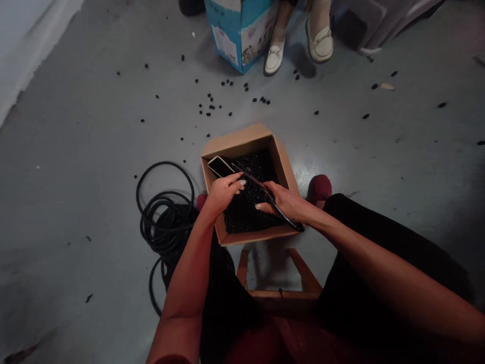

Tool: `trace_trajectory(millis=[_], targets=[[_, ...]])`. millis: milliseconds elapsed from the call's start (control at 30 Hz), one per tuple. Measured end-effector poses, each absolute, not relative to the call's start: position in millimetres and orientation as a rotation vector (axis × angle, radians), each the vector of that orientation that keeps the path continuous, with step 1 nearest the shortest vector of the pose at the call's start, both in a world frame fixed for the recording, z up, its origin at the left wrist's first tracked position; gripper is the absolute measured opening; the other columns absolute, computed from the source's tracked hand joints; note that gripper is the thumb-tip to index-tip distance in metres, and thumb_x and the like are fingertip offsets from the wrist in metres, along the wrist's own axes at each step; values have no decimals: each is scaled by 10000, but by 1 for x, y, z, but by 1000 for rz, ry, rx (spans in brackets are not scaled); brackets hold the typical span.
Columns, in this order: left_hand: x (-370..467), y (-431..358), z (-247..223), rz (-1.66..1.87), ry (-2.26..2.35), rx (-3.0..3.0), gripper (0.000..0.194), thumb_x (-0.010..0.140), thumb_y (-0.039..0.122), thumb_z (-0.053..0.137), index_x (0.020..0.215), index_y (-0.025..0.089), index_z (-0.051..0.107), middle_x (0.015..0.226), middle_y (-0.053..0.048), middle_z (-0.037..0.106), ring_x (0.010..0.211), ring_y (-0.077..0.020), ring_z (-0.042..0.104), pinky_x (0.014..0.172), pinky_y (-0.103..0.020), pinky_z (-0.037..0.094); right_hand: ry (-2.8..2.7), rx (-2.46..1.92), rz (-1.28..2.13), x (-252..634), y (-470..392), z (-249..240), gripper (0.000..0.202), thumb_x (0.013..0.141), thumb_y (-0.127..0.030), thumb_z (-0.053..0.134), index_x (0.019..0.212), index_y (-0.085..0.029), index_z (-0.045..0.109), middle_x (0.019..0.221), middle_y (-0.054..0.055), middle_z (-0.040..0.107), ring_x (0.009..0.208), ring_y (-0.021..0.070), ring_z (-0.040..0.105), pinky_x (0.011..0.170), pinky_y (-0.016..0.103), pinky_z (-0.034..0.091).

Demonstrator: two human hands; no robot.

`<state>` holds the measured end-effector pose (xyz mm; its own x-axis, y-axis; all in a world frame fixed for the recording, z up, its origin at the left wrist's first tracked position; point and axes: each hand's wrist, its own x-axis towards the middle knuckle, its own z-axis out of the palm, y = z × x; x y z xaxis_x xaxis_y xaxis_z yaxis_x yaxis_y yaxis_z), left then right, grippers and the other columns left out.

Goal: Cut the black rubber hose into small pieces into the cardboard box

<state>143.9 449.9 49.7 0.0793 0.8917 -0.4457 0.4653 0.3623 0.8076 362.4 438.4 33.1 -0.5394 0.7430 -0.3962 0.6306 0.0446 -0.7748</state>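
Note:
A short length of black cable (283,214) slants across an open cardboard box (248,135), with faint printing near its lower end. My right hand (285,200) is closed around the cable's middle, thumb to the left. My left hand (224,191) is at the cable's thin upper end, its index fingertip close to it and the other fingers curled together. Whatever lies between those fingers is too small to make out. Beneath both hands, many small black pieces (242,215) fill the box. A dark flat rectangular object with a light rim (220,166) leans in its upper left corner.
Coiled black cable (166,227) lies on the floor left of the box. Small black bits (210,107) are scattered beyond it. Farther off are a blue carton (227,35) and another person's white shoes (274,58). A wooden stool (280,294) shows between my legs.

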Motion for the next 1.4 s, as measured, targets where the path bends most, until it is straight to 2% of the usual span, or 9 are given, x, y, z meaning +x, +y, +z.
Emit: trace_trajectory(millis=[133,467,700,767,933,1067,1133,1300,1400], targets=[[146,447,52,470,1587,1367,413,842,341,575,1180,128,681,976,-83,725,794,-156,635,753,-267,491,-2223,-1465,1461,361,436,32,589,843,-545,563,1288,-168,481,1139,166,596,1011,299,589,820,401,450],[154,445,60,429,1595,1439,291,849,297,579,1039,145,739,930,-74,738,813,-181,646,803,-286,488,-2292,-1527,1413,358,435,37,545,863,-552,537,1236,-160,474,1122,161,576,1045,305,563,812,376,431],[150,443,47,448,1587,1348,407,829,358,605,1174,160,691,1169,-91,692,897,-194,658,821,-305,508,-2284,-1571,1412,354,433,39,390,913,-469,466,1157,-165,479,1085,135,591,952,268,578,748,328,407],[147,443,44,460,1569,1295,447,822,368,613,1207,149,669,1127,-93,705,872,-181,658,804,-297,509,-2297,-1576,1387,353,433,39,319,915,-416,450,1115,-169,482,1046,125,598,907,254,578,726,319,398],[145,445,53,464,1509,1171,504,815,363,618,1248,106,631,832,-55,714,691,-116,597,726,-259,480,-2296,-1610,1339,353,435,44,230,889,-342,455,1063,-196,489,983,95,616,838,232,578,659,294,364],[146,445,63,505,1413,1047,505,823,376,604,1246,101,616,844,-48,680,703,-100,565,729,-256,465,-2266,-1593,1340,354,437,45,230,869,-327,468,1058,-200,497,959,87,626,832,229,578,672,300,367],[147,444,65,530,1354,998,451,835,383,586,1188,107,633,849,-46,666,708,-97,564,731,-255,462,-2246,-1567,1334,355,437,42,224,861,-323,470,1045,-198,499,941,84,621,829,226,574,689,305,378],[150,444,68,501,1189,984,339,867,447,524,806,126,616,811,-56,642,664,-91,553,658,-228,441,-2206,-1513,1324,357,438,35,200,847,-313,474,1014,-207,502,901,60,609,799,211,562,684,302,386],[149,445,71,487,1197,1036,341,868,444,520,749,132,590,748,-40,616,581,-73,476,578,-212,385,-2216,-1490,1340,358,439,35,208,856,-325,473,1027,-209,499,910,60,609,801,213,565,684,305,392]])
